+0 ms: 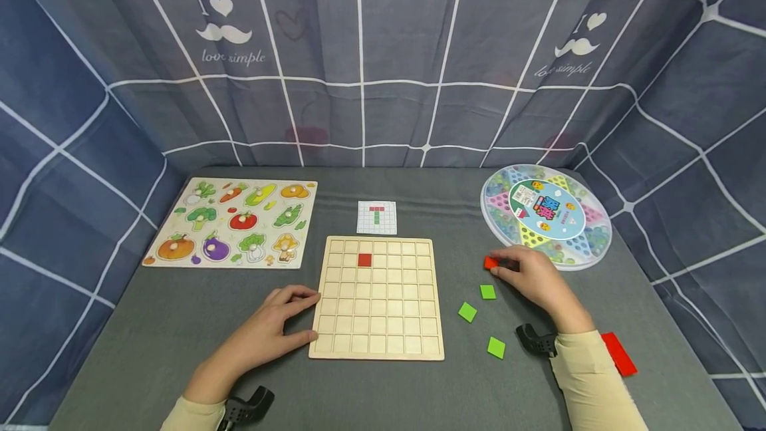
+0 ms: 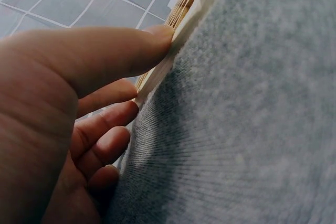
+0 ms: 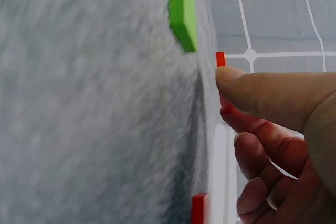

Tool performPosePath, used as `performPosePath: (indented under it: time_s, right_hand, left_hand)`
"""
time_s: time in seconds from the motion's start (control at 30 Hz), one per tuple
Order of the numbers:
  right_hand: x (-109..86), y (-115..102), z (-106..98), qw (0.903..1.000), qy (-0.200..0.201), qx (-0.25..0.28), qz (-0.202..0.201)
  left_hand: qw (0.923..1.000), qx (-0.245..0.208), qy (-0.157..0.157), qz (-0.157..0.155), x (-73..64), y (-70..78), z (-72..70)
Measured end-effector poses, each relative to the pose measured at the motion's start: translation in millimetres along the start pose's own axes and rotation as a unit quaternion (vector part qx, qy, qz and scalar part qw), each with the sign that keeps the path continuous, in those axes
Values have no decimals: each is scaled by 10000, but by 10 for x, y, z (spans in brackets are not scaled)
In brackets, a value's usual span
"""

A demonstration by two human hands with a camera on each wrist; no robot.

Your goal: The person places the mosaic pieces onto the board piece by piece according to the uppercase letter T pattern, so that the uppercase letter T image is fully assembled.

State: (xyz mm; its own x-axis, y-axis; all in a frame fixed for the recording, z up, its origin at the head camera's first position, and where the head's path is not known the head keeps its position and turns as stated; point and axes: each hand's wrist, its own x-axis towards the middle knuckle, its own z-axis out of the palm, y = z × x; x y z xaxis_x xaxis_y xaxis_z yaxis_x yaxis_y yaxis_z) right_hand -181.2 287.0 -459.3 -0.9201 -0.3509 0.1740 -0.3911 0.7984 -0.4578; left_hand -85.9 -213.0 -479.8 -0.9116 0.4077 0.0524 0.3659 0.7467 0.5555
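My right hand pinches a small red square tile between thumb and fingers, just above or on the cloth. The right wrist view shows the same red tile under the thumb tip. Several green square tiles lie loose between that hand and a wooden grid board. One red tile sits in a cell of the board's second row. My left hand touches the board's left edge with thumb and fingertips, fingers relaxed; the left wrist view shows the thumb on the board's rim.
A small pattern card with a red and green T lies behind the board. A vegetable puzzle board is at the back left. A round game board sits at the back right. A red block lies beside the right sleeve.
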Motion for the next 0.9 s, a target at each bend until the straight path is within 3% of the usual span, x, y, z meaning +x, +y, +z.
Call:
performPosePath:
  time_s: [0.4,0.9]
  right_hand:
    - [334,-293,-29,9997,-109,-35,-204]
    - [803,-766,257,9949,-350,36,-942]
  left_hand:
    - [10000,-53,-22,4,1,-2,-16]
    - [9999,-87,30,123,0,-19,-19]
